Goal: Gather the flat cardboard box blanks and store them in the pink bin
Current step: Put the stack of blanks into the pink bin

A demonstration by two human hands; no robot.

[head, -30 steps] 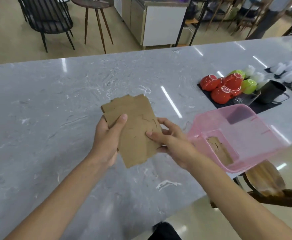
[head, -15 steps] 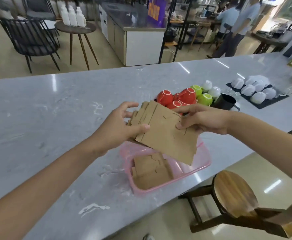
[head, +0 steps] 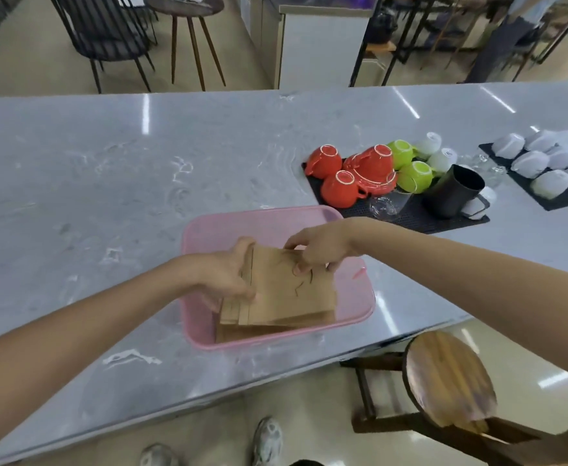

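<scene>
We see a round wooden stool [head: 451, 381] nearest us, below the counter edge, and the toes of two shoes on the pale floor. On the grey marbled stone counter [head: 91, 196] sits the shallow pink plastic bin [head: 360, 297], close to the near edge. Both hands are inside its rim: our left hand [head: 223, 280] clamps the left side of a stack of flat brown cardboard box blanks [head: 286, 297], thumb on top, while our right hand [head: 319, 250] pinches the stack's far edge with curled fingertips. The stack sits low in the bin, over more blanks lying on its floor; whether it touches them we cannot tell. We judge this to be the storing step, almost finished. The next move calls for letting go with both hands so the sheets settle flat, then lifting clear without dragging them out.

Beyond the bin, a black ribbed mat [head: 410, 216] carries upturned red and green ceramic cups [head: 360, 173] and a black pitcher [head: 454, 193]; white cups [head: 545, 163] lie further right. Past the counter stand dark chairs, a small round table and a cabinet.
</scene>
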